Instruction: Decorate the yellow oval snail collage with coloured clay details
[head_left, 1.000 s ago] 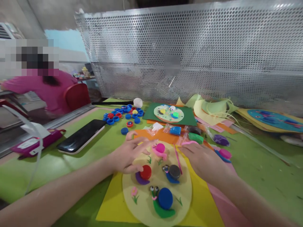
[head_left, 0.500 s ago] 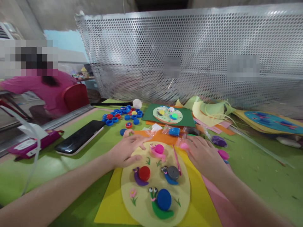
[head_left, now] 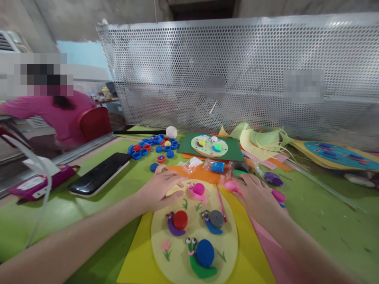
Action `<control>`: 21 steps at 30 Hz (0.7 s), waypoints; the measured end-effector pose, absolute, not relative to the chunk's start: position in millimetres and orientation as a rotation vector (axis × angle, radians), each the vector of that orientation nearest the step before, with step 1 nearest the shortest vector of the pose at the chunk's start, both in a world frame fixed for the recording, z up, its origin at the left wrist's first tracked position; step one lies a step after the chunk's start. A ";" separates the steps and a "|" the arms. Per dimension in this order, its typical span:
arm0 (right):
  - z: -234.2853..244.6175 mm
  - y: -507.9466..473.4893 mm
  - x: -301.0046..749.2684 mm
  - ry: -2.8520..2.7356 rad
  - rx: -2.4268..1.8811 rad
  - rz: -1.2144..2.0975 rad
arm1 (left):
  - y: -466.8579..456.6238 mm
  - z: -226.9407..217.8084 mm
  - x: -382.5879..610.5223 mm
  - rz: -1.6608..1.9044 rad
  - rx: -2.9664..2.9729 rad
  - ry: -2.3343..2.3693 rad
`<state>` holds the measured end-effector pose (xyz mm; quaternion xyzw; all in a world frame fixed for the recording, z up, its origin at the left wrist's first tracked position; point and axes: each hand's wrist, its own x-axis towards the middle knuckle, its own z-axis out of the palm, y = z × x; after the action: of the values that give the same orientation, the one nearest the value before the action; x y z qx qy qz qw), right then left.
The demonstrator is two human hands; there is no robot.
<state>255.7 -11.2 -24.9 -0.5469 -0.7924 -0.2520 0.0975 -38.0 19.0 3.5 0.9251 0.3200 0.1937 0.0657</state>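
Observation:
My left hand [head_left: 162,188] is open over the upper left edge of a cream paper oval [head_left: 177,260], its fingers spread and holding nothing. At the right, my right hand [head_left: 255,194] has its thumb and fingers closed on a lump of pink clay [head_left: 232,186], partly in clear wrap. Four clay snails with round cap shells lie on the oval: a pink snail [head_left: 197,190], a purple snail with a red cap [head_left: 180,221], a blue one with a grey cap [head_left: 215,221] and a green one with a blue cap [head_left: 204,254]. A thin pink tool [head_left: 220,203] lies at the oval's right edge.
Blue and red bottle caps [head_left: 148,146] and a black phone-like device [head_left: 100,173] are at left. Wrapped blue clay [head_left: 217,167], purple clay [head_left: 272,178], a green card [head_left: 233,148] and paper scraps lie beyond. A perforated metal panel [head_left: 177,79] stands behind; a person in pink [head_left: 59,114] sits left.
My right hand has shifted slightly right and down, and more of the pink clay shows beside its fingers. The left hand stays almost in place. The camera view has tilted slightly.

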 end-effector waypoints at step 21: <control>-24.6 -13.3 247.9 -2.140 -1.386 -0.667 | 26.0 -1.6 -41.6 1.109 2.670 1.341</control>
<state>247.9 -13.3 -24.6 -0.5092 -0.7861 -0.2450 0.2504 -41.6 26.0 -1.6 0.8376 0.4206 0.3479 -0.0227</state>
